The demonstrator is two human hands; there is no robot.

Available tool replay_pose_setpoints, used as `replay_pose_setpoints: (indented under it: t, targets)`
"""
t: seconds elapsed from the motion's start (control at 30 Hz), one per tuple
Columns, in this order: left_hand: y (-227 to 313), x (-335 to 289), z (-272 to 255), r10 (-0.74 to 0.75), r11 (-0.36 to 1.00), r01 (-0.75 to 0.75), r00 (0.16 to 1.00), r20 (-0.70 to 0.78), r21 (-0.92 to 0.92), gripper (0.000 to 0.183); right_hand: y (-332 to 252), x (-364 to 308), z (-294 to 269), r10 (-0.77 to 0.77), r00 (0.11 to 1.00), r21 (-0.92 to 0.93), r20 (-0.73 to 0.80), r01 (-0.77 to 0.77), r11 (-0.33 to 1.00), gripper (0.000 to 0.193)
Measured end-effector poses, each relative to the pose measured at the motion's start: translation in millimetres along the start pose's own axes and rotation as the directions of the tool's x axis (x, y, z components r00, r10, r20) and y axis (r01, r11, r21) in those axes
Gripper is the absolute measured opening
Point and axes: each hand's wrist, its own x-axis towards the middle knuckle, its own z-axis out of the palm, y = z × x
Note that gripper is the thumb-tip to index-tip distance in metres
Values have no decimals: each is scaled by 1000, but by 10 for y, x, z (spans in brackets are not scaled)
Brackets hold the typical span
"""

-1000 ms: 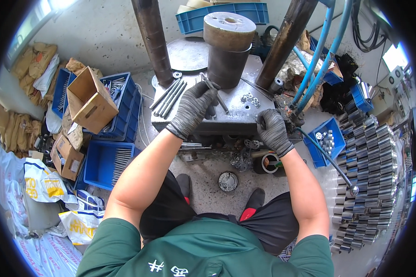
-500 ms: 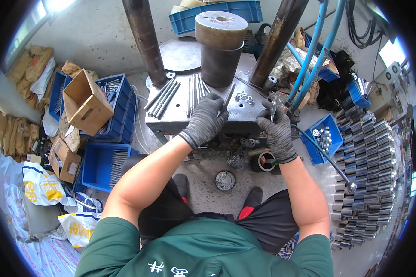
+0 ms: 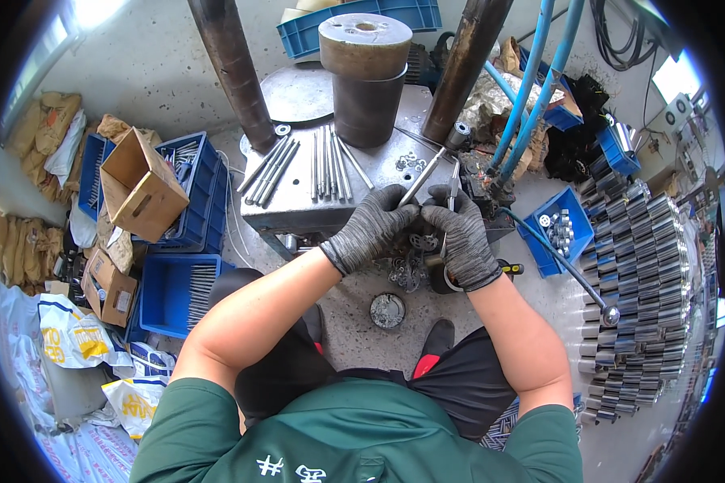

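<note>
My left hand, in a grey work glove, is closed around a slim metal rod that slants up to the right. Close beside it, my gloved right hand grips a slender metal tool with a narrow tip; most of it is hidden by the fingers. Both hands are at the front edge of a steel press table, nearly touching each other. On the table lie two groups of similar rods, a left bundle and a middle row. Small metal rings lie behind the held rod.
A thick steel cylinder stands between two dark columns. Blue hoses and a ball-ended lever are at the right. Blue crates flank the left; stacked metal tubes stand far right. A round tin sits on the floor.
My hands have come together: the left moved right with its rod, the right moved left and slightly down with its tool. The view has shifted slightly.
</note>
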Motion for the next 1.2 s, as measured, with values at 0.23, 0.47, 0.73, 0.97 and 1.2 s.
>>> replay_pose_setpoints:
  t: [0.23, 0.47, 0.73, 0.97, 1.2]
  targets:
    - [-8, -2, -133, -34, 972, 12, 995, -90, -234, 20, -238, -103, 42, 29, 981, -138, 190, -3, 990, 69]
    - [48, 72, -270, -94, 944, 26, 977, -192, -329, 17, -323, -88, -91, -354, 806, -839, 474, 536, 97, 76]
    - [-80, 128, -369, -47, 912, -39, 979, -198, -409, 19, -396, -123, -27, -431, 675, -783, 599, 605, -143, 64]
    - [-84, 111, -382, -13, 933, -59, 981, -195, -356, 17, -350, -84, -46, -430, 657, -766, 620, 625, -150, 62]
    - [74, -10, -337, 61, 964, -93, 989, -134, -249, 18, -391, -62, -94, -423, 701, -792, 573, 606, -70, 56]
